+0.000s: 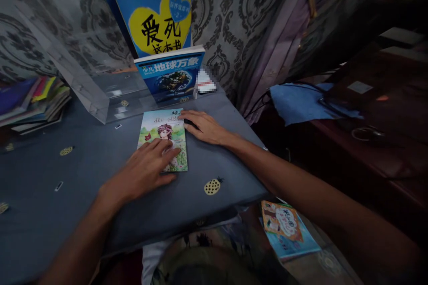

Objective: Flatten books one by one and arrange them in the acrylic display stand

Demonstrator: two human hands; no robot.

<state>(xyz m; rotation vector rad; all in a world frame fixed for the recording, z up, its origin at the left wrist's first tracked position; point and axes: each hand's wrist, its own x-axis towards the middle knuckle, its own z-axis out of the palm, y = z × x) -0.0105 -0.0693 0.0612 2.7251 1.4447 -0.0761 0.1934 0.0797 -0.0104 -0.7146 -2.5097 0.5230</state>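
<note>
A thin children's book (pixel 180 136) with a drawn child and flowers on its cover lies flat on the grey-blue tablecloth (pixel 180 207). My left hand (pixel 149 162) rests over its lower left part, fingers stretched out across the cover. At the upper right edge of the book, my right hand (pixel 203 127) touches the corner with its fingertips, the fingers extended and a little apart. Just behind stands a clear acrylic book rack (pixel 100 102). It bears a blue book with a globe (pixel 174 75) in front and a blue book with a yellow heart (pixel 157 18) behind that.
A pile of books (pixel 33 98) sits on the table's left side. Below the right table edge lie more picture books (pixel 290 231). Patterned wallpaper (pixel 230 18) and a pinkish curtain (pixel 277 40) rise behind. A blue cloth (pixel 301 102) lies in the dark area at right.
</note>
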